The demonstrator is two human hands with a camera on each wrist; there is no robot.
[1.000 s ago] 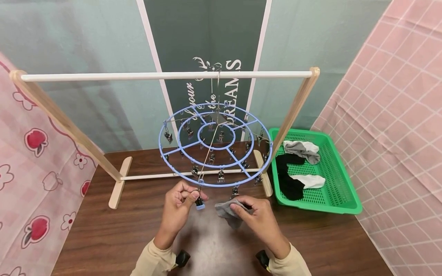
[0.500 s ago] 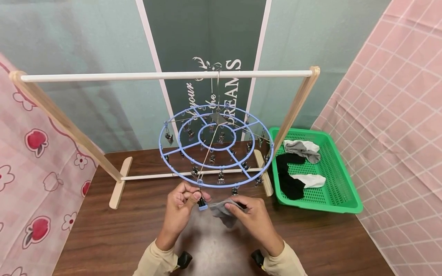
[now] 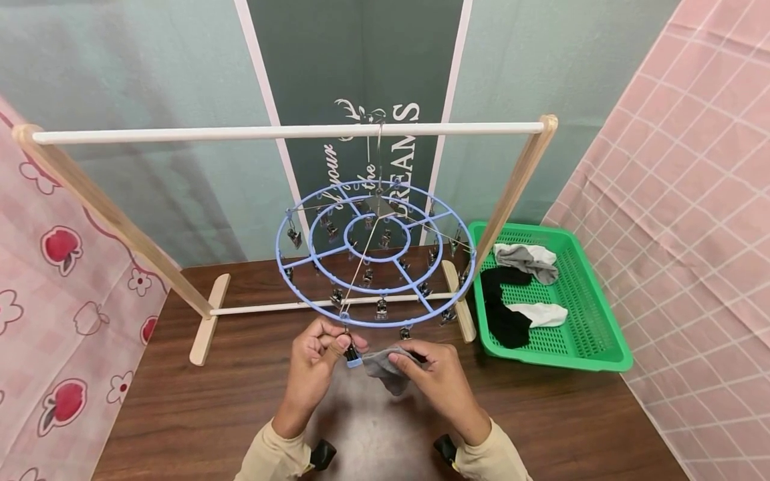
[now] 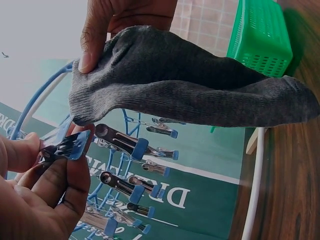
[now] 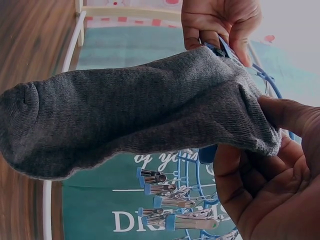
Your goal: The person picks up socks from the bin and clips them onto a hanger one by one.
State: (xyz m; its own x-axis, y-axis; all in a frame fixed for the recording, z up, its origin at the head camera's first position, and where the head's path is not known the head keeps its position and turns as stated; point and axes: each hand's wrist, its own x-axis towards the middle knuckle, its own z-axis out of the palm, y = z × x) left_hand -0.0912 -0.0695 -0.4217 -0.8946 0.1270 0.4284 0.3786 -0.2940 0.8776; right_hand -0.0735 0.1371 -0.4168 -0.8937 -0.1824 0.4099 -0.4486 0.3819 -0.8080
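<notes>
My left hand (image 3: 311,354) pinches a metal clip (image 3: 352,355) with blue tips, which hangs from the front rim of a round blue clip hanger (image 3: 331,254). My right hand (image 3: 444,377) grips a grey sock (image 3: 388,369) near its cuff, between thumb and fingers. In the left wrist view the sock's cuff (image 4: 85,102) lies right at the clip's (image 4: 75,145) parted tips; whether fabric sits between them cannot be made out. The sock's toe (image 5: 17,125) sticks out freely in the right wrist view.
The hanger hooks over the white bar (image 3: 180,135) of a wooden stand (image 3: 514,190). Several other clips dangle around its rings. To the right, a green basket (image 3: 559,363) holds black socks (image 3: 505,317), a white sock (image 3: 538,315) and a grey-and-white bundle (image 3: 526,260).
My right hand has moved left, bringing the grey sock's cuff up to the clip. My left hand has shifted slightly right and keeps its pinch on the clip.
</notes>
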